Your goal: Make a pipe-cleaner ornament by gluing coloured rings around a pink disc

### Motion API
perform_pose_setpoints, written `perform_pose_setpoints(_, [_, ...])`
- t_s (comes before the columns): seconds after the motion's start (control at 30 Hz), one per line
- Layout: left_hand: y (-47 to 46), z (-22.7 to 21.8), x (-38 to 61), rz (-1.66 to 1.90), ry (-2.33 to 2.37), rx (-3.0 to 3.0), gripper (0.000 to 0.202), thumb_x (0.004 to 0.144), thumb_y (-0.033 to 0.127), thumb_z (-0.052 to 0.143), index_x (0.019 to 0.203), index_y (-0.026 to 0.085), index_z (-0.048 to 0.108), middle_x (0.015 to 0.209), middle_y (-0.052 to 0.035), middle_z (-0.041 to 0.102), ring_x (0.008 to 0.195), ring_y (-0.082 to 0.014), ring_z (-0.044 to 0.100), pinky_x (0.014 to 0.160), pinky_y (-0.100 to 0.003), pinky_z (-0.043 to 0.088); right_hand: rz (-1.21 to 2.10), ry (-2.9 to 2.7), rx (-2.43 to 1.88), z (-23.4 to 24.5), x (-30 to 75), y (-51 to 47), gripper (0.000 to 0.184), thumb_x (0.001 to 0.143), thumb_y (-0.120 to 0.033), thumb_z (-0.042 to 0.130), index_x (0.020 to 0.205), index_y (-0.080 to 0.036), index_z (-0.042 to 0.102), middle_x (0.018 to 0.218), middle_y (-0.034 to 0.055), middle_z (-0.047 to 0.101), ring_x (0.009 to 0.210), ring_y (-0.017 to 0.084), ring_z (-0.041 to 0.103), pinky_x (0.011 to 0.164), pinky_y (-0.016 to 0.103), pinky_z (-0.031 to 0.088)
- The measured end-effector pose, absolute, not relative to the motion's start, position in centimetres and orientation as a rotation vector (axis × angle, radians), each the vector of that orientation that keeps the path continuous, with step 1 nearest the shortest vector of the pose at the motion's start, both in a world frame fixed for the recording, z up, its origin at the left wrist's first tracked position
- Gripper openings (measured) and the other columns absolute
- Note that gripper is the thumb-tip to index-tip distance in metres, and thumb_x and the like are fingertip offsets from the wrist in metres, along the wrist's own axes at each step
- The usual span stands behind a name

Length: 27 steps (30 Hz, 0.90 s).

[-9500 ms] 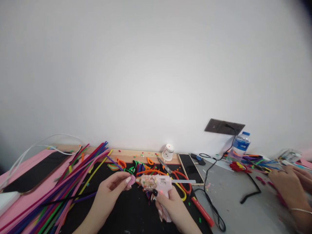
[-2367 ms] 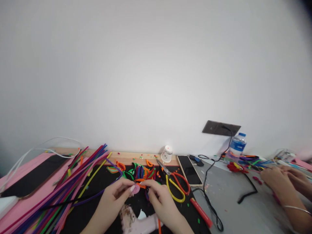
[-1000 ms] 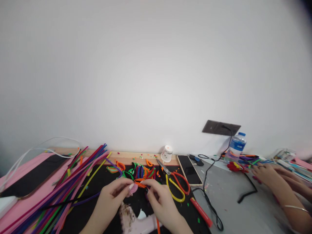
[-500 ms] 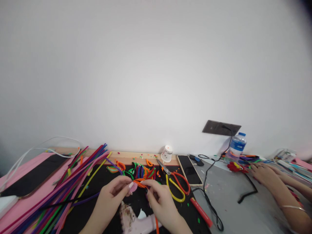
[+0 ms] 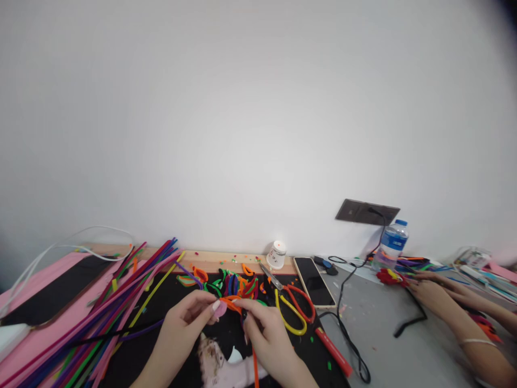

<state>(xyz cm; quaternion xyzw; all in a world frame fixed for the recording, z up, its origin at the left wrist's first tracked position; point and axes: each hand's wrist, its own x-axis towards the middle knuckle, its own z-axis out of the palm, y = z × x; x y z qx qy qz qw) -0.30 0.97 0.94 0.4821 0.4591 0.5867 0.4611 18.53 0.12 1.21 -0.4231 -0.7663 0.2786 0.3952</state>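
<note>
A small pink disc (image 5: 220,309) is pinched between thumb and fingertips of the left hand (image 5: 186,323), fingers curled in tight on it. It is held just above the black mat (image 5: 161,350), in front of the scissors (image 5: 288,302) and a little to their left. An orange pipe cleaner (image 5: 253,364) is gripped by the right hand (image 5: 264,335), thumb and forefinger closed on its upper end, which is pressed against the pink disc; the rest of the stem hangs down past the palm toward the bottom edge of the view. The two hands are seen almost touching at the fingertips.

A pink glue gun (image 5: 226,364) is laid on the mat beneath both hands, nearer the viewer than the scissors. A heap of bent loops (image 5: 232,283) in orange, green and purple is seen just left of the scissors' blades. Long straight pipe cleaners (image 5: 121,296) are fanned out well to the left of the scissors. A phone (image 5: 314,281) is lying face up just right of the scissors, a small white cup (image 5: 277,254) is standing behind them against the wall, and a water bottle (image 5: 391,243) is set further right. Beyond the phone, another person's hands (image 5: 432,293) are resting on the grey tabletop among red scraps.
</note>
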Motion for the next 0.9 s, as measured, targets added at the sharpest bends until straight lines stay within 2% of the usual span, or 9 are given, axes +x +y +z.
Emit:
perform_pose_setpoints(0.33, [1.1,0.0,-0.6,1.443,1.110,1.205,0.013,0.066,0.030,0.074,0.069,0.019,0.068,0.059,0.0020,0.068,0.055,-0.0159,0.064,0.055,-0.024,0.053,0.604,-1.998,-1.010,1.7,18.3,0.1,0.035,0.087,-0.009,0.045,0.110,-0.018,0.070,0.078,0.0039,0.075,0.063,0.014,0.068,0.064,0.020,0.051])
perform_pose_setpoints(0.47, [1.2,-0.4,-0.7,1.445,1.101,1.221,0.012,0.068,0.029,0.073,0.070,0.019,0.068,0.059,0.0020,0.067,0.056,-0.0159,0.063,0.057,-0.024,0.053,0.609,-1.981,-0.994,1.5,18.2,0.1,0.034,0.087,-0.010,0.047,0.108,-0.020,0.071,0.088,0.0043,0.077,0.071,0.016,0.071,0.069,0.020,0.053])
perform_pose_setpoints(0.63, [1.4,-0.7,-0.7,1.444,1.091,1.227,0.012,0.069,0.030,0.073,0.068,0.019,0.068,0.060,0.0011,0.068,0.057,-0.0163,0.063,0.057,-0.024,0.052,0.622,-1.958,-0.971,1.5,18.2,0.0,0.032,0.087,-0.010,0.049,0.107,-0.021,0.072,0.091,0.0041,0.077,0.076,0.016,0.072,0.075,0.020,0.053])
perform_pose_setpoints(0.9, [1.3,-0.3,-0.6,1.444,1.084,1.212,0.010,0.067,0.028,0.075,0.066,0.019,0.069,0.060,0.0016,0.067,0.056,-0.0158,0.062,0.056,-0.023,0.052,0.620,-1.932,-0.960,1.3,18.1,0.1,0.032,0.085,-0.008,0.052,0.104,-0.020,0.073,0.090,0.0051,0.078,0.077,0.017,0.073,0.075,0.020,0.054])
